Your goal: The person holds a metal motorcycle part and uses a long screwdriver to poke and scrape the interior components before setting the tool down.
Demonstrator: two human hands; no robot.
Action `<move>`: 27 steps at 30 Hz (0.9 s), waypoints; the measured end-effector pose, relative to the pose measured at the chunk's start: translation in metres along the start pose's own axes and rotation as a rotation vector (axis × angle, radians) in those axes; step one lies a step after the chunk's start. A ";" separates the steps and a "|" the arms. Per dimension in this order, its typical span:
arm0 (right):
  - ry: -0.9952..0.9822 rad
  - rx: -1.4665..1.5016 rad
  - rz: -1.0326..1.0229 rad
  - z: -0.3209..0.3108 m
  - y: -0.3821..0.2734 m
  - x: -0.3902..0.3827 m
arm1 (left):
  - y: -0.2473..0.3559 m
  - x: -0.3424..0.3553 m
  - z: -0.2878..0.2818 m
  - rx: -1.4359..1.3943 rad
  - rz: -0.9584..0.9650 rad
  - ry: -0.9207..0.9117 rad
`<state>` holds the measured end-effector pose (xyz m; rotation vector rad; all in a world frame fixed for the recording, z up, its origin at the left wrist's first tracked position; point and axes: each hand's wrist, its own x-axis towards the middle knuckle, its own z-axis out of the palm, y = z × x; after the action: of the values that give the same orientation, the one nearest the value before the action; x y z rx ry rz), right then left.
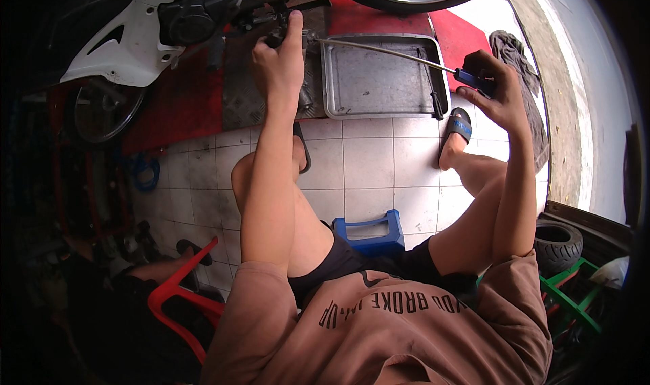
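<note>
A long screwdriver (467, 77) with a blue handle is in my right hand (500, 91), its fingers closed round the handle. Its shaft slants left above a grey metal tray (379, 114), and the tip meets a small silvery metal part (309, 38). That part is beside my left hand (279, 63), which is closed with the thumb pointing up, under the motorbike (196, 19). What the left fingers wrap round is mostly hidden; dark and silvery metal shows about them.
A thin dark tool (435, 101) rests at the tray's right side. Red matting (183, 107) lies under the motorbike. A blue stool (369, 229) is between my legs. Dark cloth (518, 67) and a loose tyre (558, 243) are at right; a red chair (179, 290) and another person (128, 290) at left.
</note>
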<state>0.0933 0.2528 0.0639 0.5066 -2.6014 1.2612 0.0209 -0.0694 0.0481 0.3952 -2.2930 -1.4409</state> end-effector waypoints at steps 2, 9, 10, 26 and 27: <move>0.039 -0.016 0.001 0.002 -0.002 0.000 | -0.001 0.001 0.001 -0.031 0.004 0.006; -0.157 -0.049 0.059 -0.006 0.008 0.001 | 0.002 -0.001 -0.001 -0.004 0.002 0.006; -0.069 0.033 0.039 0.004 0.000 0.000 | 0.001 -0.001 -0.002 -0.012 -0.005 0.006; -0.098 -0.098 -0.004 -0.004 0.013 -0.001 | 0.005 -0.002 -0.006 -0.028 -0.024 0.007; -0.141 -0.120 0.029 -0.006 0.016 0.000 | 0.005 -0.002 -0.006 -0.021 -0.019 0.006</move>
<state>0.0876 0.2667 0.0561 0.5560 -2.7895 1.1058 0.0252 -0.0709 0.0547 0.4160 -2.2739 -1.4696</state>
